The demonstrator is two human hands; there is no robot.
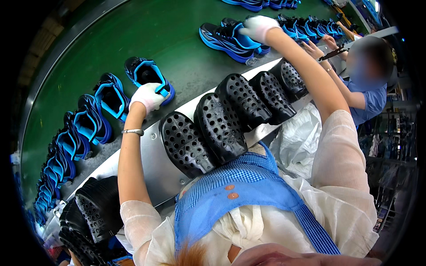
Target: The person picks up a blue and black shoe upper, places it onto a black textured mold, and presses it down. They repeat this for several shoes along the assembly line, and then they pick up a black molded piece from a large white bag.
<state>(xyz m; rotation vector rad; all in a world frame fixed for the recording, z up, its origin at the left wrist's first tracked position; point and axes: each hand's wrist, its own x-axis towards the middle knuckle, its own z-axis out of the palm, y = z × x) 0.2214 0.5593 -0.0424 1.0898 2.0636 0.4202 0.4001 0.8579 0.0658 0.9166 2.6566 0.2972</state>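
My left hand [148, 96], in a white glove, closes on the heel of a black and blue sneaker [141, 71] standing on the green work surface. Farther right, my gloved right hand [258, 28] grips the upper edge of another black and blue sneaker [222, 41]; its fingertips are partly hidden at the shoe's opening. Behind that shoe a second one partly shows. Between my arms, several black perforated plastic shoe inserts [222, 126] lean in a row along the metal ledge [153, 153] in front of me.
A line of sneakers [91, 122] curves away on the left, and more [306, 29] stand at the far right. Stacked black inserts [95, 206] sit by my left elbow. White crumpled plastic [297, 142] lies near my right arm. A co-worker [366, 84] is at the right.
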